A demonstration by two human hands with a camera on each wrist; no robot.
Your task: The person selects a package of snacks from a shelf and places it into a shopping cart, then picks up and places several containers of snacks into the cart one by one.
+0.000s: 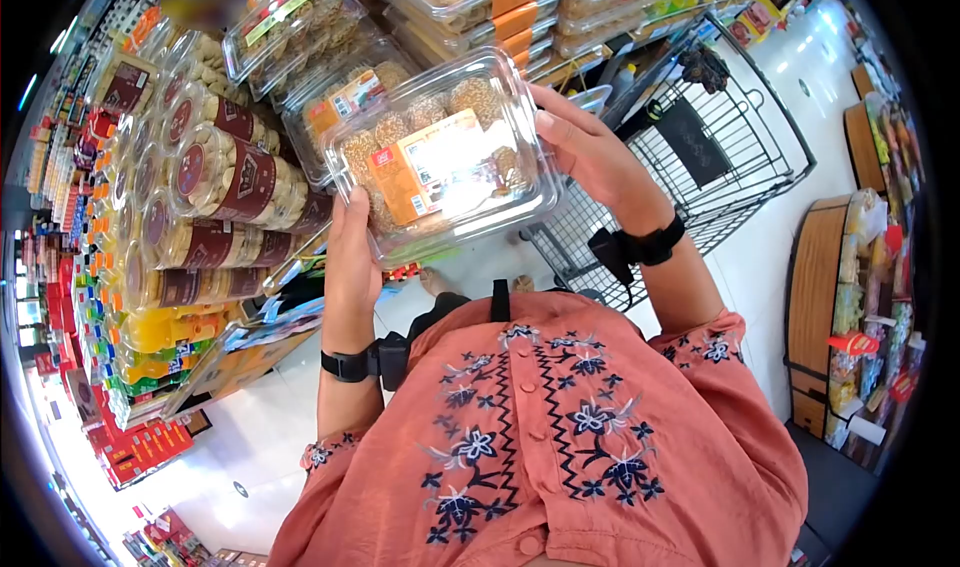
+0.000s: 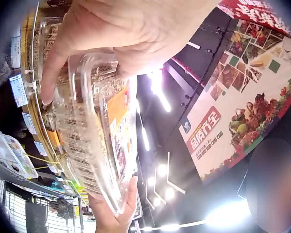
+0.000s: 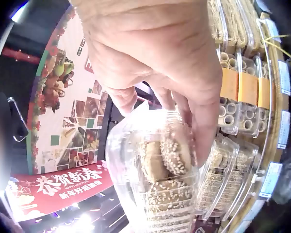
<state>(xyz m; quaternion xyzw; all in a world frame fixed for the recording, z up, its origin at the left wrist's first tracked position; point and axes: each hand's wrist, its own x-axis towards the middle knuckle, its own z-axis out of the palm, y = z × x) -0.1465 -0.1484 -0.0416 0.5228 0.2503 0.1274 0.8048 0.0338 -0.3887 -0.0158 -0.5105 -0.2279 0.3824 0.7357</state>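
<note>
Both hands hold a clear plastic box (image 1: 445, 147) of sesame-coated pastries, tilted up in front of the body in the head view. An orange and white label (image 1: 405, 182) lies across its lid, partly washed out by glare. The left hand (image 1: 352, 242) grips the near left corner, its thumb on the rim and its other fingers hidden beneath. At the right end, the right hand (image 1: 600, 157) grips the edge with its thumb along the side. In the right wrist view, sesame pastries (image 3: 167, 189) show through the box wall below the curled fingers.
More packed boxes (image 1: 330, 102) lie on the shelf just behind the held one, with taller stacks (image 1: 460, 2) beyond. Round cookie jars (image 1: 240, 172) are piled at left. A wire shopping cart (image 1: 695, 142) stands at right, and a wooden display (image 1: 825, 297) farther off.
</note>
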